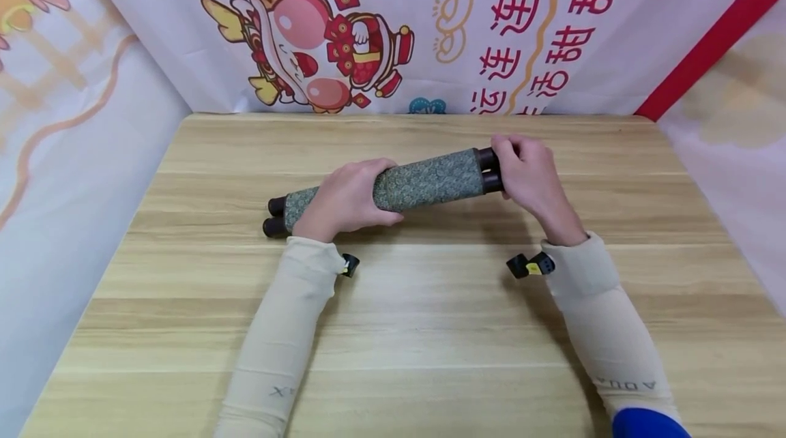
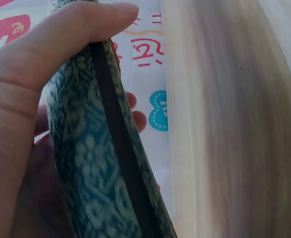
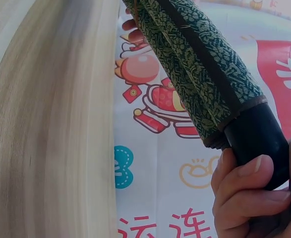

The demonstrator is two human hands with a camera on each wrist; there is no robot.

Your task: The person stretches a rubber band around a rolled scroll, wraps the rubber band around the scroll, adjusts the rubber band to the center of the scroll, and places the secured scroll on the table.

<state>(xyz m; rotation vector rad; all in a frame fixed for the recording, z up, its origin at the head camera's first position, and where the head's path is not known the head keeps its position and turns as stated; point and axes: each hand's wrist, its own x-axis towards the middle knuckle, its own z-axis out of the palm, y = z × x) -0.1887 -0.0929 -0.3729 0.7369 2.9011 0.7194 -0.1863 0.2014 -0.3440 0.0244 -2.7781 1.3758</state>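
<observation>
A rolled scroll (image 1: pixel 432 180) covered in green patterned brocade is held up over the table, slanting across the head view. Two dark knobs stick out at each of its ends. My left hand (image 1: pixel 346 199) grips the roll left of its middle, the thumb lying along the near side. At the right end, my right hand (image 1: pixel 531 175) holds the dark knobs (image 3: pixel 259 139) with curled fingers. The left wrist view shows a dark strip running lengthwise on the brocade (image 2: pixel 90 148).
The wood-grain table (image 1: pixel 430 356) spreads out beneath both arms. Behind it hangs a white printed cloth (image 1: pixel 430 22) with a cartoon figure and red characters. More printed cloth (image 1: pixel 141 83) stands along the left side. A small black camera (image 1: pixel 531 265) sits at the right wrist.
</observation>
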